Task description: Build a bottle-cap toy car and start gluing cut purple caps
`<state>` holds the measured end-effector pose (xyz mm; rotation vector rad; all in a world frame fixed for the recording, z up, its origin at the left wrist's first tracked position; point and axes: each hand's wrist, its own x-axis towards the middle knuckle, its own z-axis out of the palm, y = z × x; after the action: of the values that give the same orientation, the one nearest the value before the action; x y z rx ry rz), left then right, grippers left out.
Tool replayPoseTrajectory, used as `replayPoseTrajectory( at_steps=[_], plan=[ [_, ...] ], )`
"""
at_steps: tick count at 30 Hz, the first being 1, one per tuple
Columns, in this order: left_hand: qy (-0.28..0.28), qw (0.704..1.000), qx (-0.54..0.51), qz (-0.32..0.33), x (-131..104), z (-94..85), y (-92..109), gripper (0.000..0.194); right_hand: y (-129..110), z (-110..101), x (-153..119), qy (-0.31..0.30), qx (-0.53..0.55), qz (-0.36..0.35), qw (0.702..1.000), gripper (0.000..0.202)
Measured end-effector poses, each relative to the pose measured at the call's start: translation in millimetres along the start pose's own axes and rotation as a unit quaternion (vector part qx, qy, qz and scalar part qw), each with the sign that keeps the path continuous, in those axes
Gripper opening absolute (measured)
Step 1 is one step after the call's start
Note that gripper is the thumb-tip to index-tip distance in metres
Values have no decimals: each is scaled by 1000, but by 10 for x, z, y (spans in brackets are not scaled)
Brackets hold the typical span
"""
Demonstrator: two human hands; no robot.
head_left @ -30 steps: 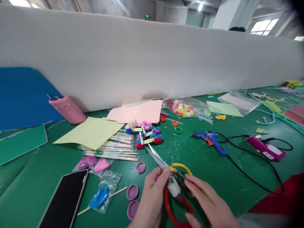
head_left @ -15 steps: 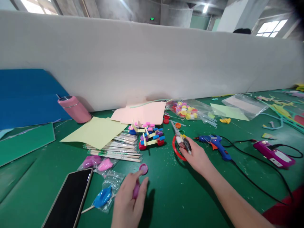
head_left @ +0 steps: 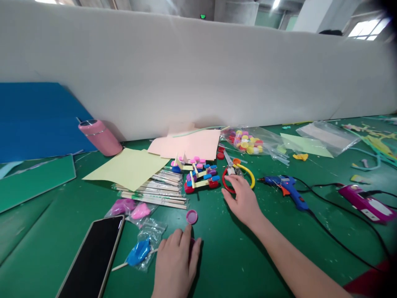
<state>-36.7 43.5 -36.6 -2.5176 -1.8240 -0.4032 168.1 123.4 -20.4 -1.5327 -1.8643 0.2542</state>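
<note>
My left hand [head_left: 176, 261] is low over the green table, its index fingertip by a small purple cap [head_left: 191, 217]. Between its thumb and index finger shows a bit of another purple piece, mostly hidden. My right hand [head_left: 242, 199] hovers at the red and yellow handled scissors [head_left: 252, 176], its fingers apart and holding nothing. The scissors lie on the table with their blades pointing away. Just left of them stand small models [head_left: 203, 182] of pale sticks with blue, red, pink and purple caps.
A blue glue gun [head_left: 287, 188] with its cable lies right of my right hand. Wrapped sticks [head_left: 155, 194], yellow paper [head_left: 127, 167] and a phone [head_left: 93, 256] are at the left. A bag of colored caps [head_left: 246, 142] lies behind the scissors.
My right hand has let go of the scissors, which now lie on the table with both handles showing. My left hand has lowered around the purple piece. The view has shifted slightly.
</note>
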Motion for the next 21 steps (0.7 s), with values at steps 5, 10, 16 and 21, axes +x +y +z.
replayPoseTrajectory(
  at_steps=[5, 10, 16, 21],
  plan=[
    [-21, 999, -33, 12, 86, 47, 194, 35, -237, 35, -216, -36, 64, -27, 997, 32],
    [-7, 989, -145, -13, 174, 41, 298, 32, -233, 74, -342, -61, 102, -24, 993, 30],
    [123, 841, -478, -221, 371, -262, 103, 17, -290, 38, -366, -118, 113, -59, 985, 42],
    [193, 689, -647, -264, 544, -319, -28, 18, -506, 172, -303, -198, 120, -140, 963, 54]
  ],
)
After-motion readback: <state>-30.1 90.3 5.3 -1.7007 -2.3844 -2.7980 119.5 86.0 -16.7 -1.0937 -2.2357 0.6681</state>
